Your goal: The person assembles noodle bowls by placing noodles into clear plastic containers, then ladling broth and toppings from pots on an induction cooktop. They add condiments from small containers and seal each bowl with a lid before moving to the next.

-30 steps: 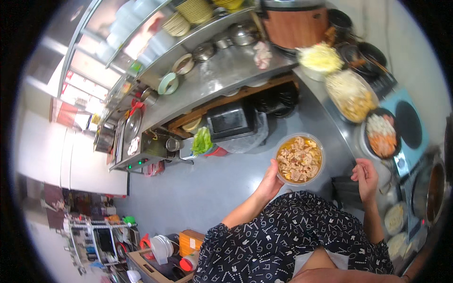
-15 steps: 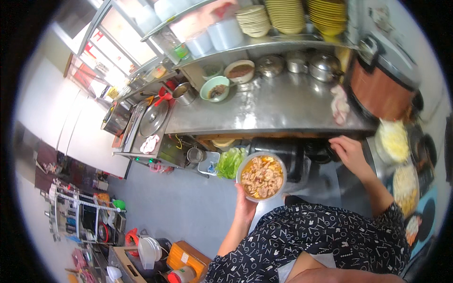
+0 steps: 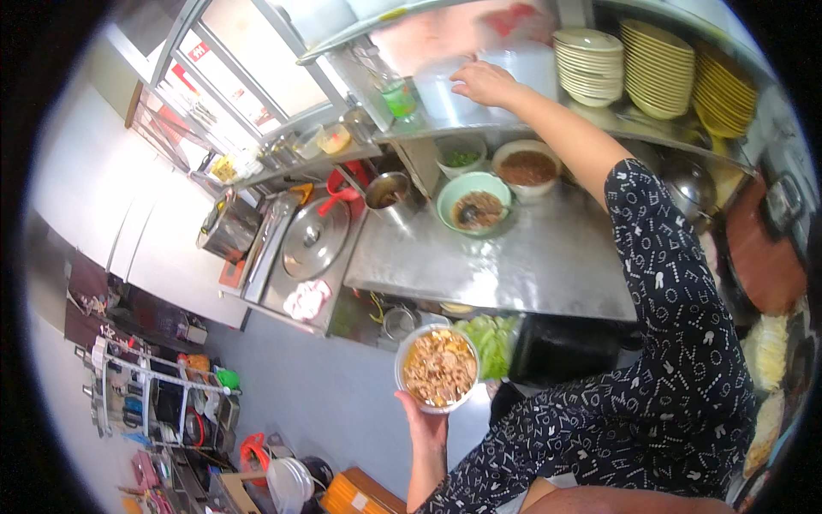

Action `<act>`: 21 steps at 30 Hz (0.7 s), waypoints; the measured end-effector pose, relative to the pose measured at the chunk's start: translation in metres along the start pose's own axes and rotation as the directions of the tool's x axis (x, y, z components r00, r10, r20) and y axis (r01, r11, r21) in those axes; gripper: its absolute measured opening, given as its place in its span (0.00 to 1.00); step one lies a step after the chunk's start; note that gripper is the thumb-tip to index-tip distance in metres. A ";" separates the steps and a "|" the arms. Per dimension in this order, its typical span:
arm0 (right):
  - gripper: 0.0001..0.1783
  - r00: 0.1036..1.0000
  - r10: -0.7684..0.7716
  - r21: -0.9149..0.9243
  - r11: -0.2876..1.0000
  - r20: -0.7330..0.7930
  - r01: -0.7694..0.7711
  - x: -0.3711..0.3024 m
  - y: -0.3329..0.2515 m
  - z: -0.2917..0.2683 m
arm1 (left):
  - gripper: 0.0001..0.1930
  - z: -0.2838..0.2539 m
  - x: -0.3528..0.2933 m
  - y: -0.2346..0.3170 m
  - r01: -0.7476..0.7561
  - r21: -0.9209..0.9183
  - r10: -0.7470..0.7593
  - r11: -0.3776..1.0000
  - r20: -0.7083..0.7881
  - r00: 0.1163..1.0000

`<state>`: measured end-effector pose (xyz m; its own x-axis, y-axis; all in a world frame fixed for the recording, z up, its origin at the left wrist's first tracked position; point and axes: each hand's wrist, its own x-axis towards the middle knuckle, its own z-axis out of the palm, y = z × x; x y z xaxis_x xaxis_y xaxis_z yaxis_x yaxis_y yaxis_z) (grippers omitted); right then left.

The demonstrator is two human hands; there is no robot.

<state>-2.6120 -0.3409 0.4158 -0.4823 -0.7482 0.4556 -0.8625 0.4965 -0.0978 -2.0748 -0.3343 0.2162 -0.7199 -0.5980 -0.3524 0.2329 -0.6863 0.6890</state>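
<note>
Clear plastic forms the round tub (image 3: pixel 400 367) in the left hand (image 3: pixel 424 430), filled with pieces of cooked meat in an orange-brown sauce (image 3: pixel 439 368). That hand cups the tub from the near side, thumb against its wall, the other fingers mostly hidden. Filling looks done, judging by the contents; covering looks undone, since no lid sits on the tub. Up on the metal shelf (image 3: pixel 629 127), the right hand (image 3: pixel 486 85) is at the nested translucent tubs (image 3: pixel 443 98), fingers loosely bent; blur hides whether they pinch anything, and nothing looks lifted off the stack. Space around that hand seems tight: a green-based bottle (image 3: pixel 398 98) stands to its left, and cream bowls (image 3: pixel 589 73) are piled to the right of the forearm, which crosses over the shelf's front lip. Below, the mint-green bowl (image 3: pixel 443 206) sits back from the front edge of the steel counter (image 3: pixel 548 261), with bare steel before it. The held tub is out beyond that edge, leafy lettuce (image 3: pixel 490 343) showing just beside it, and grey floor (image 3: pixel 300 373) gives the widest room leftward.
</note>
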 end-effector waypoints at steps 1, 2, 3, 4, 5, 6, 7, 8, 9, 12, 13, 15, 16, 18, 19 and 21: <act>0.20 1.000 0.022 -0.042 0.999 -0.012 -0.023 0.030 0.005 0.007 | 0.44 -0.007 0.014 0.013 -0.013 0.011 0.013 1.000 0.046 0.999; 0.21 0.998 0.064 -0.087 0.994 0.001 -0.063 0.054 0.009 0.020 | 0.44 -0.016 0.028 0.026 -0.004 0.051 0.003 0.999 0.007 1.000; 0.21 0.995 0.091 -0.110 0.989 -0.044 -0.095 0.068 0.007 0.024 | 0.44 -0.025 0.033 0.036 -0.001 0.073 0.002 0.997 -0.014 1.000; 0.21 0.988 0.139 -0.131 0.980 -0.069 -0.147 0.085 0.009 0.034 | 0.45 -0.032 0.047 0.047 0.012 0.087 -0.007 0.996 -0.060 0.998; 0.21 0.975 0.211 -0.159 0.962 -0.073 -0.220 0.097 0.008 0.041 | 0.42 -0.039 0.060 0.057 -0.016 0.084 0.017 0.996 -0.012 1.000; 0.22 0.977 0.204 -0.175 0.962 -0.056 -0.210 0.106 0.009 0.045 | 0.42 -0.044 0.072 0.066 -0.028 0.095 0.028 0.995 0.003 1.000; 0.23 0.975 0.223 -0.201 0.954 -0.016 -0.222 0.114 0.010 0.047 | 0.42 -0.049 0.083 0.074 -0.037 0.100 0.036 0.994 0.015 0.999; 0.24 0.962 0.264 -0.238 0.941 0.076 -0.240 0.120 0.011 0.048 | 0.42 -0.053 0.091 0.082 -0.043 0.107 0.041 0.993 0.027 0.999; 0.24 0.970 0.225 -0.288 0.938 0.091 -0.190 0.129 0.015 0.048 | 0.43 -0.055 0.100 0.090 -0.036 0.111 0.034 0.993 0.023 0.999; 0.21 0.965 0.167 -0.457 0.887 0.201 -0.059 0.139 0.027 0.048 | 0.44 -0.063 0.114 0.102 -0.009 0.109 0.008 0.994 0.013 1.000; 0.19 0.974 0.134 -0.508 0.861 0.180 -0.025 0.141 0.031 0.050 | 0.44 -0.066 0.119 0.103 0.000 0.101 0.000 0.995 0.000 1.000; 0.16 0.999 0.033 -0.521 0.854 0.017 -0.020 0.142 0.032 0.052 | 0.41 -0.073 0.124 0.104 -0.015 0.060 0.014 0.998 0.011 1.000; 0.15 0.995 0.024 -0.478 0.876 -0.094 -0.066 0.140 0.029 0.052 | 0.40 -0.075 0.125 0.104 0.020 0.049 -0.017 0.999 -0.054 0.998; 0.11 0.953 0.143 -0.464 0.848 -0.268 -0.258 0.124 0.012 0.043 | 0.41 -0.081 0.123 0.099 0.025 0.052 -0.020 0.998 -0.094 0.995; 0.08 0.937 0.091 -0.630 0.718 -0.336 -0.296 0.117 -0.002 0.033 | 0.42 -0.084 0.123 0.095 0.033 0.075 -0.024 0.997 -0.116 0.993; 0.07 0.848 -0.136 -0.468 0.872 -0.512 -0.143 0.088 -0.046 0.022 | 0.42 -0.083 0.118 0.090 -0.009 0.063 0.013 0.998 -0.063 0.998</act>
<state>-2.6178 -0.4392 0.4408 -0.2136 -0.4767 0.8527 -0.6113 0.7461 0.2640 -2.0845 -0.5009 0.1835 -0.6744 -0.6316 -0.3824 0.1975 -0.6534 0.7308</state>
